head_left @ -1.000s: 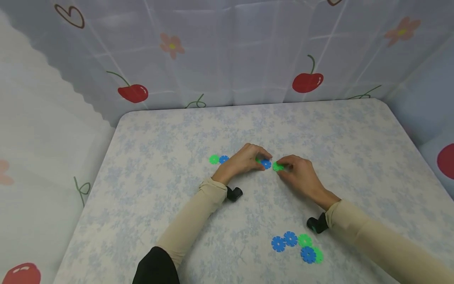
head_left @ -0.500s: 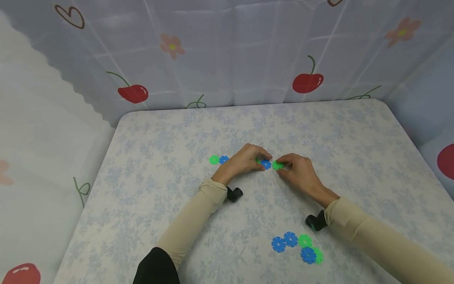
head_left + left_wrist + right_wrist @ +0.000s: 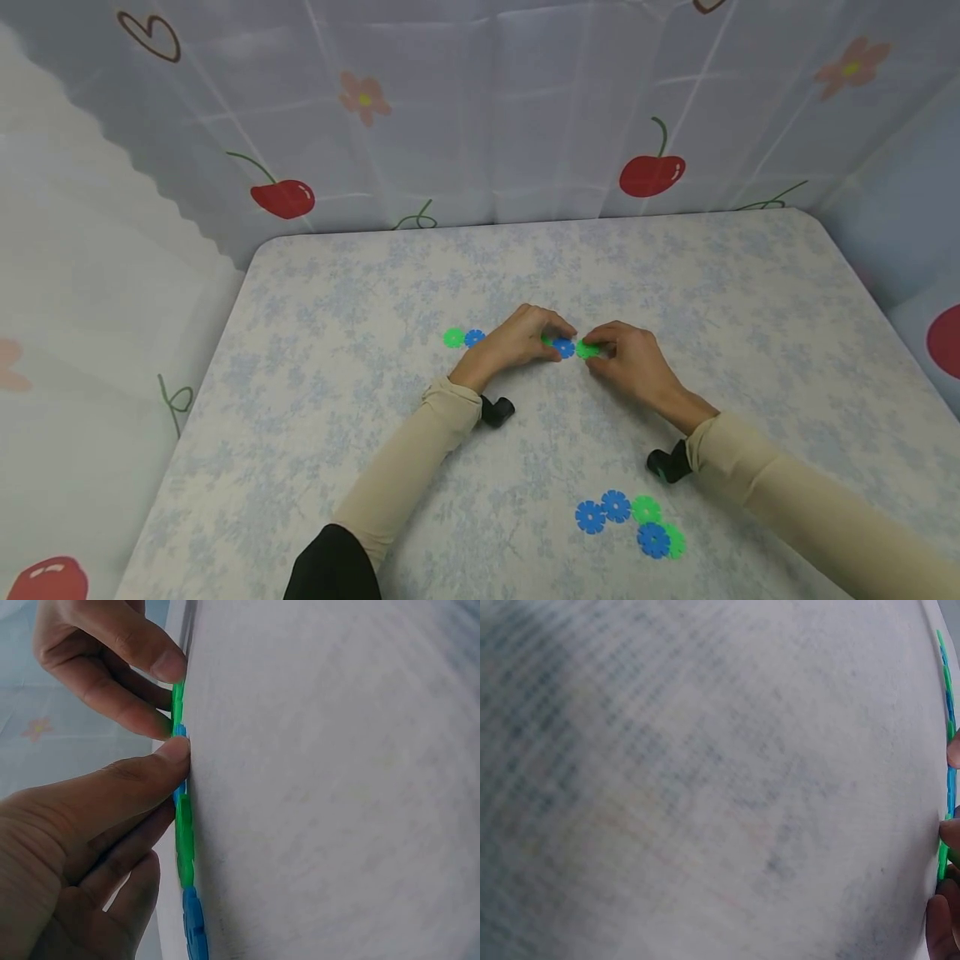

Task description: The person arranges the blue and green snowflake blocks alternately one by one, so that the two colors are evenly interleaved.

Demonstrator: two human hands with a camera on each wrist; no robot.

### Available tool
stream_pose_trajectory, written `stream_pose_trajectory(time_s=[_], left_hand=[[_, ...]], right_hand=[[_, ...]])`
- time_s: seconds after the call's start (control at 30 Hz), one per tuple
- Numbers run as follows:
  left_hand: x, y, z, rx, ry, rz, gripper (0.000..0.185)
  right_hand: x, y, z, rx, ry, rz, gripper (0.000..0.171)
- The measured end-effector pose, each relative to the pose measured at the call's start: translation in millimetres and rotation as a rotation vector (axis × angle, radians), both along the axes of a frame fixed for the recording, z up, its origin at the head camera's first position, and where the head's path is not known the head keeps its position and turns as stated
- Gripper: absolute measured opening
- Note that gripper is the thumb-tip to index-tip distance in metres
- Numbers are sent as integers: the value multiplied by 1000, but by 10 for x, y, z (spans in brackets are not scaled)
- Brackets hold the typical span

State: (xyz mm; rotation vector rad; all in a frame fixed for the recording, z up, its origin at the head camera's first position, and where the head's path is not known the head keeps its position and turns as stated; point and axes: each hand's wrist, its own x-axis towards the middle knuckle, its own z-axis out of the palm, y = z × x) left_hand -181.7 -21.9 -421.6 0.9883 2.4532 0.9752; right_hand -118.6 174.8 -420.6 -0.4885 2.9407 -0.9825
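Flowery table (image 3: pixel 337 350), cherry curtain (image 3: pixel 480 108) behind. Mid-table: left hand (image 3: pixel 517 340) pinching blue disc (image 3: pixel 564 348), right hand (image 3: pixel 626 360) pinching green disc (image 3: pixel 587 351), edges touching. Probably light, stiff, thin plastic; best held by the rims. Spare discs (image 3: pixel 630 525) nearby.

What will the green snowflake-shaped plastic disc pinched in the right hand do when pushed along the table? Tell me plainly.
The green snowflake-shaped plastic disc looks thin and flat, so it should slide rather than roll. Its notched rim will probably snag the blue disc held by the left hand. Pinched in the right hand, it keeps its shape, so it is likely stiff and light.
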Motion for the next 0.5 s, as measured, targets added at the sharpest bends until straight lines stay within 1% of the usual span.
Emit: stream_pose_trajectory(time_s=[0.27, 0.5], left_hand=[[5, 3, 7, 5, -8, 6, 37], [4, -2, 0, 29, -23, 5, 38]], right_hand=[[9, -5, 9, -11, -14, -16, 28], [35, -5, 25, 12, -25, -37, 32]])
